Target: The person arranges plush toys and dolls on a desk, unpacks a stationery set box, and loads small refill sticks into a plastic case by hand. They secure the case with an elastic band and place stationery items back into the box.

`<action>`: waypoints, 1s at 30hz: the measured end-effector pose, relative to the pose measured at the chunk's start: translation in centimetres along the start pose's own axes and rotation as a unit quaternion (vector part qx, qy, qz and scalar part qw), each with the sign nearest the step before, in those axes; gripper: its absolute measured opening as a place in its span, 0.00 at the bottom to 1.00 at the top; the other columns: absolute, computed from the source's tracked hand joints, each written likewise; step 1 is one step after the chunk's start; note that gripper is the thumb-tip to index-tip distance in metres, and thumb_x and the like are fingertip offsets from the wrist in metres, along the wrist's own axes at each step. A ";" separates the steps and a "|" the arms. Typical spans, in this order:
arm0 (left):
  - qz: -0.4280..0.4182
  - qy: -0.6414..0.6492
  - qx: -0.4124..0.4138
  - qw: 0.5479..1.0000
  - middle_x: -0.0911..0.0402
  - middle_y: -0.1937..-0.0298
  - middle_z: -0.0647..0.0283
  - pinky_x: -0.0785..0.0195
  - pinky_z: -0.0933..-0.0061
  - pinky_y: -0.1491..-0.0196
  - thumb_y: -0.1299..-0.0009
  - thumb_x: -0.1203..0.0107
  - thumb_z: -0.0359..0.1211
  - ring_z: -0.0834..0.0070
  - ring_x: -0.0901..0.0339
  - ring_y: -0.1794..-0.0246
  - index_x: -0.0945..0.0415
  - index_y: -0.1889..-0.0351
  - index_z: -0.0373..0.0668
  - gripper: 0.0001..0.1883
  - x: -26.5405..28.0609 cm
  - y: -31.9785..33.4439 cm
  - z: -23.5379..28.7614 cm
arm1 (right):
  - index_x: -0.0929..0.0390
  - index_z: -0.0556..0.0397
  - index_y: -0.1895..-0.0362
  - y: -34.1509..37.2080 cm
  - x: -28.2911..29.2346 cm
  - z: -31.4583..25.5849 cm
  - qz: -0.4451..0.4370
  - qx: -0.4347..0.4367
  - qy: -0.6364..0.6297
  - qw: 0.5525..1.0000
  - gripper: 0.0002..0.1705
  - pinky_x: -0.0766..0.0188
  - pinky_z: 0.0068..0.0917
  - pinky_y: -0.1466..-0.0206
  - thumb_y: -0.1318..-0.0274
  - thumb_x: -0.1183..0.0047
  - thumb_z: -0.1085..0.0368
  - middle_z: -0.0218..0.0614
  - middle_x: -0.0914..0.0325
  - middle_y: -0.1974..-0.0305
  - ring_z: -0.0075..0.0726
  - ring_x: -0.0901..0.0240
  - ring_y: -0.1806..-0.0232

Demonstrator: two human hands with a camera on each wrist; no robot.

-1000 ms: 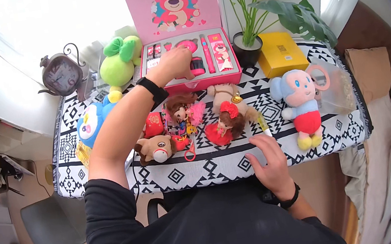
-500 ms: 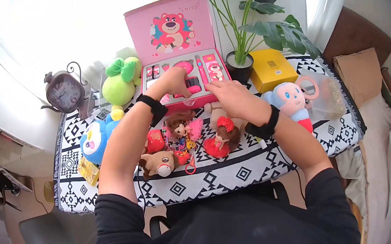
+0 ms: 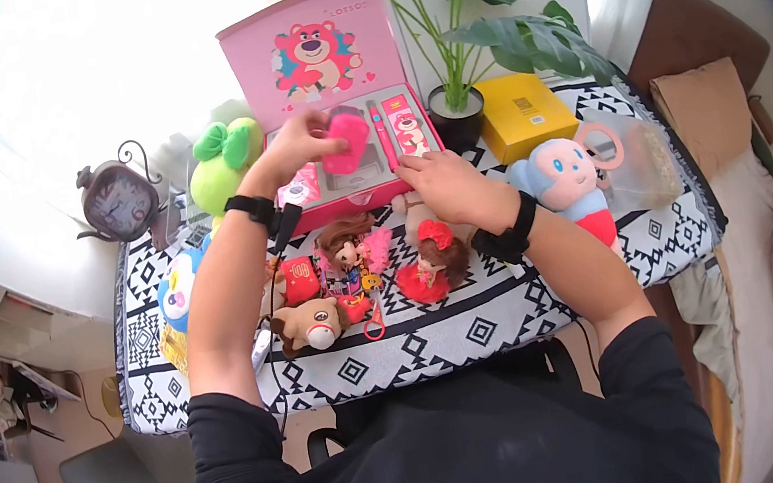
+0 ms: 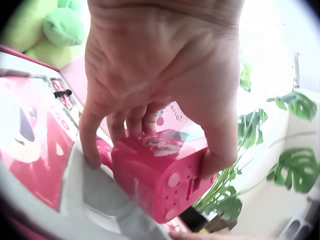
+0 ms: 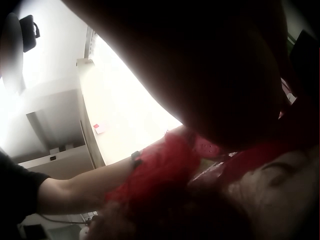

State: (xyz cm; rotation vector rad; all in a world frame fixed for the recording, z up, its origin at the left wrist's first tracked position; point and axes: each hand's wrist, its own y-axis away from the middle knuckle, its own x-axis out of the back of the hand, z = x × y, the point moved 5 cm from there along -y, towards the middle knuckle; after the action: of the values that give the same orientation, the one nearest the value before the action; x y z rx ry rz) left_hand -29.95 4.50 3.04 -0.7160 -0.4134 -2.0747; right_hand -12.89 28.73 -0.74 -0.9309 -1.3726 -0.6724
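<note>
My left hand (image 3: pixel 295 147) pinches a pink boxy plastic gadget (image 3: pixel 347 140) between thumb and fingers, lifted over the grey insert of the pink gift box (image 3: pixel 333 214). In the left wrist view the gadget (image 4: pixel 155 175) is tilted, with raised dots and a small slot on its end. Below it shows a vacant recess (image 4: pixel 107 200) in the insert. My right hand (image 3: pixel 448 187) rests on the box's front right edge, its fingers extended over the rim. Beside those fingers lie a pink pen (image 3: pixel 383 132) and a bear-printed packet (image 3: pixel 407 128), both in the insert.
Two dolls, one in a red dress (image 3: pixel 422 281), and a horse plush (image 3: pixel 311 326) lie before the box. A green plush (image 3: pixel 216 182) and clock (image 3: pixel 119 203) stand left. A potted plant (image 3: pixel 458 116), yellow box (image 3: pixel 528 115) and blue-hooded plush (image 3: pixel 565 180) are right.
My left hand has lifted the pink gadget up out of its recess. My right hand has come from the table's front edge to the box rim and stays there.
</note>
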 end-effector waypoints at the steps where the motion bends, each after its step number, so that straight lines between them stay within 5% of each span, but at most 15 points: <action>1: 0.028 0.079 -0.013 0.996 0.08 0.40 0.55 0.16 0.61 0.33 0.40 0.09 0.42 0.65 0.10 0.39 0.16 0.30 0.30 0.44 0.6 0.7 0.9 | 0.19 0.56 0.23 0.3 -0.1 0.0 0.018 0.010 0.000 1.000 0.38 0.19 0.52 0.27 0.40 0.30 0.71 0.47 0.16 0.25 0.58 0.15 0.27; 3: 0.046 0.157 -0.029 0.986 0.08 0.41 0.56 0.17 0.61 0.32 0.39 0.10 0.40 0.66 0.10 0.39 0.17 0.29 0.30 0.42 1.0 1.7 3.1 | 0.18 0.56 0.24 1.3 1.6 -0.8 0.000 -0.019 -0.006 1.000 0.37 0.21 0.53 0.25 0.39 0.31 0.71 0.48 0.18 0.25 0.58 0.16 0.26; 4: 0.036 0.118 -0.034 0.992 0.08 0.40 0.58 0.17 0.60 0.30 0.39 0.10 0.39 0.67 0.11 0.37 0.17 0.28 0.32 0.42 0.9 2.2 4.3 | 0.18 0.56 0.24 2.5 2.5 -0.9 0.001 -0.032 -0.008 0.999 0.37 0.21 0.53 0.25 0.39 0.31 0.71 0.48 0.18 0.25 0.58 0.16 0.26; 7: -0.004 0.045 -0.064 0.997 0.09 0.38 0.60 0.19 0.58 0.27 0.39 0.10 0.38 0.68 0.11 0.35 0.17 0.27 0.34 0.43 -1.3 3.5 8.4 | 0.14 0.57 0.30 8.0 5.8 -2.7 0.182 -0.013 -0.044 0.982 0.28 0.20 0.55 0.28 0.35 0.30 0.70 0.49 0.16 0.27 0.62 0.15 0.30; 12: -0.049 -0.121 -0.213 0.968 0.08 0.33 0.58 0.20 0.57 0.22 0.39 0.11 0.38 0.66 0.11 0.32 0.17 0.28 0.38 0.41 -6.9 4.2 14.0 | 0.11 0.57 0.37 17.2 8.0 -5.6 0.177 -0.049 -0.181 0.966 0.19 0.16 0.52 0.34 0.29 0.30 0.69 0.48 0.11 0.37 0.60 0.12 0.38; 16: -0.134 -0.215 -0.184 0.950 0.07 0.34 0.49 0.19 0.53 0.27 0.40 0.12 0.41 0.50 0.10 0.31 0.17 0.29 0.40 0.41 -12.2 3.2 18.8 | 0.09 0.58 0.43 21.3 7.4 -5.3 0.194 -0.090 -0.205 0.955 0.15 0.14 0.50 0.38 0.31 0.28 0.71 0.45 0.08 0.48 0.57 0.10 0.45; 24: -0.190 -0.328 -0.400 0.835 0.08 0.39 0.58 0.27 0.48 0.23 0.33 0.26 0.31 0.53 0.12 0.30 0.18 0.31 0.46 0.30 -21.7 -1.1 17.0 | 0.08 0.59 0.44 24.4 3.6 -4.8 0.256 -0.177 -0.279 0.909 0.13 0.13 0.48 0.45 0.30 0.27 0.74 0.48 0.07 0.51 0.58 0.09 0.50; 30: -0.143 -0.328 -0.422 0.833 0.11 0.30 0.58 0.28 0.47 0.19 0.38 0.24 0.26 0.56 0.15 0.24 0.20 0.24 0.45 0.39 -21.3 -0.3 15.8 | 0.09 0.62 0.47 24.8 2.5 -3.4 0.307 -0.149 -0.266 0.901 0.13 0.15 0.47 0.50 0.34 0.26 0.79 0.47 0.07 0.55 0.57 0.10 0.55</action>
State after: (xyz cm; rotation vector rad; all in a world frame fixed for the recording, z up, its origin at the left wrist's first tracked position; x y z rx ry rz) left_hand -15.33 26.58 1.94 -2.0309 0.0865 -2.2075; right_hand 10.30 38.47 -2.00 -1.7952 -1.3379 -0.1323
